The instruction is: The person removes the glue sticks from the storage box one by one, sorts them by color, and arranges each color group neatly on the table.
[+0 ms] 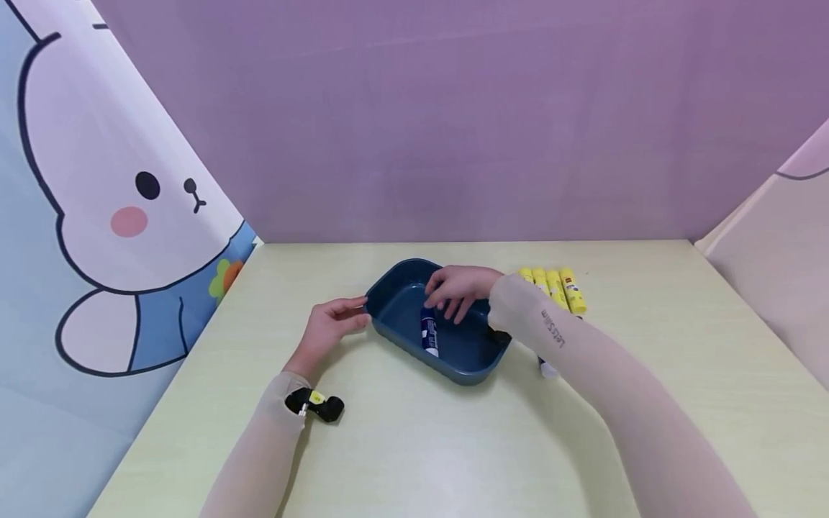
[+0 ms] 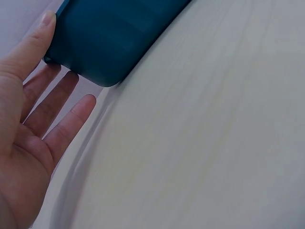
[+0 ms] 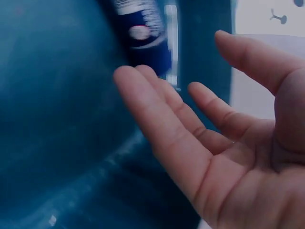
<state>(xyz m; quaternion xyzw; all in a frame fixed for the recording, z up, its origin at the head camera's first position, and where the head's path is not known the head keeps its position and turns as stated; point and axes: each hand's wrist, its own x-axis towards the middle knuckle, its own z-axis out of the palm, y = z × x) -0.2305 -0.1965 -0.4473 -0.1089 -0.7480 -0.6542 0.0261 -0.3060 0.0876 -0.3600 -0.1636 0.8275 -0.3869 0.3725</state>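
A dark blue plastic basin (image 1: 404,331) stands on the table in the head view. My left hand (image 1: 329,329) holds its left corner at the rim between thumb and forefinger, the other fingers stretched out below in the left wrist view. Inside the basin lies a dark blue glue stick (image 1: 429,332) with a white end. Over it my right hand (image 1: 461,288) reaches in, fingers loosely bent and spread. In the right wrist view the fingertips are right at the dark end of the glue stick (image 3: 145,38), and nothing sits between thumb and fingers.
Several yellow glue sticks (image 1: 573,291) lie side by side right of the basin, partly behind my right sleeve. Under that forearm shows the white end of another stick (image 1: 547,370). A purple wall (image 1: 466,129) closes off the table's (image 1: 414,460) far edge.
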